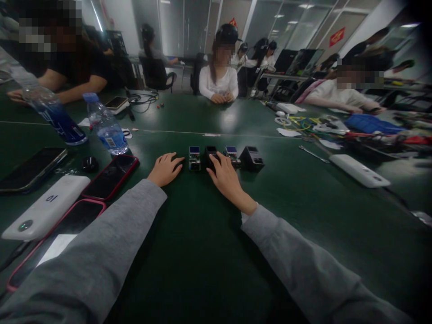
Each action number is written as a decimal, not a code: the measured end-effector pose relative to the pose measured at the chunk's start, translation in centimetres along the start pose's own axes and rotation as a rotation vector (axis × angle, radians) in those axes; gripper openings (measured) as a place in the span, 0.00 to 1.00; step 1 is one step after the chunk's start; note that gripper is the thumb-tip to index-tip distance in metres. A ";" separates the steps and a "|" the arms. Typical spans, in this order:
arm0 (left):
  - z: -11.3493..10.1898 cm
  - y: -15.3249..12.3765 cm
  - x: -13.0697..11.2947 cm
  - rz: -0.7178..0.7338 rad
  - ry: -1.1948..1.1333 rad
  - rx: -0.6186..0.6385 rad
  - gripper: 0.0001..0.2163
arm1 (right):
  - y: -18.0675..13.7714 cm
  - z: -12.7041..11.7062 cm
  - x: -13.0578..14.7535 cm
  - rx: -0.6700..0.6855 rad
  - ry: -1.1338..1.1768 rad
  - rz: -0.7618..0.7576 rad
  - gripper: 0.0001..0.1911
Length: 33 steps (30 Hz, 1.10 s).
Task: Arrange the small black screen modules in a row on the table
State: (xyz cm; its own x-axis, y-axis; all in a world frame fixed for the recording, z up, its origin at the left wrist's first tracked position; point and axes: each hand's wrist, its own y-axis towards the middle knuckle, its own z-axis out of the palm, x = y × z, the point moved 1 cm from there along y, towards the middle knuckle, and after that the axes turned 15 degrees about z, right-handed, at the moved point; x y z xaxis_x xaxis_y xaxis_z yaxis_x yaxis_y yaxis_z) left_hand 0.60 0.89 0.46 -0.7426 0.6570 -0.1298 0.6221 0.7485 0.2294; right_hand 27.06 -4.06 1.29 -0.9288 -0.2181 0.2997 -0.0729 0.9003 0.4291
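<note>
Four items stand in a row on the green table. At the left end is a small circuit module with a little screen and bare board. Beside it is a black plastic casing, with the fingers and thumb of my right hand on it. A second screen module is partly hidden behind that hand. Another dark casing sits tilted at the right end. My left hand rests on the table left of the first module, fingers apart and holding nothing.
Phones, a white power bank and water bottles crowd the left side. A wrench, another white power bank and tangled cables lie right. Several people sit around and beyond the table.
</note>
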 end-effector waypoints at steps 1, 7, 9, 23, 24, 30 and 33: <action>0.0 0.0 0.0 0.004 0.000 -0.007 0.22 | 0.0 0.0 0.1 0.004 -0.003 -0.002 0.26; -0.2 0.0 0.1 0.016 -0.010 -0.014 0.21 | -0.7 -1.2 0.0 -0.097 0.033 0.015 0.27; -0.4 0.0 -0.1 0.036 -0.014 -0.019 0.21 | -1.2 -1.9 -0.9 -0.161 0.043 0.047 0.27; -0.6 0.1 -0.3 0.189 0.000 -0.069 0.17 | -1.5 -1.3 -5.1 -0.055 0.154 0.144 0.24; -0.6 0.1 -0.3 0.190 0.000 -0.067 0.17 | -1.5 -1.3 -5.1 -0.051 0.156 0.141 0.23; -0.4 0.1 -0.2 0.196 -0.013 -0.075 0.16 | -1.4 -1.4 -5.2 -0.031 0.199 0.131 0.20; -0.5 0.1 -0.2 0.197 -0.015 -0.067 0.16 | -1.3 -1.4 -5.1 -0.030 0.212 0.116 0.21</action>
State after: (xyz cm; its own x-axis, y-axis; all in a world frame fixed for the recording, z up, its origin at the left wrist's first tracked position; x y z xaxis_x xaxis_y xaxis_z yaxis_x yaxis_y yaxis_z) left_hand 0.70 0.74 0.98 -0.6041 0.7918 -0.0904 0.7369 0.5981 0.3150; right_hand 32.40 -4.65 0.39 -0.8332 -0.1909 0.5190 0.0434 0.9131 0.4055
